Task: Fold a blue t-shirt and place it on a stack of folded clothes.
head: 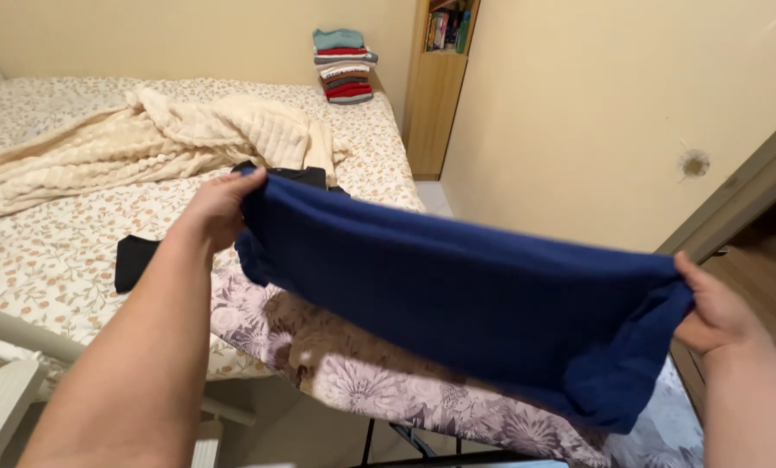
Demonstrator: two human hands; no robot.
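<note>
Status: the dark blue knitted garment (pixel 457 286) is stretched out flat in mid-air across the centre of the frame, above a floral-patterned purple and brown cloth surface (pixel 362 381) at lower centre. No fold shows in it yet, so by judgement the folding is at an early stage. A stack of folded clothes in teal, red, white and grey (pixel 344 68) stands at the top centre, on the far corner of the bed with the flower-print cover (pixel 50 251); that portion appears done. A black garment (pixel 136 260) lies on the bed at centre left, apparently still unhandled.

Left hand (pixel 219 208): closed, pinching the garment's upper left edge.

Right hand (pixel 713 312): closed around the garment's right end, thumb on top.

A crumpled cream ribbed blanket (pixel 162 139) lies across the upper left.
</note>
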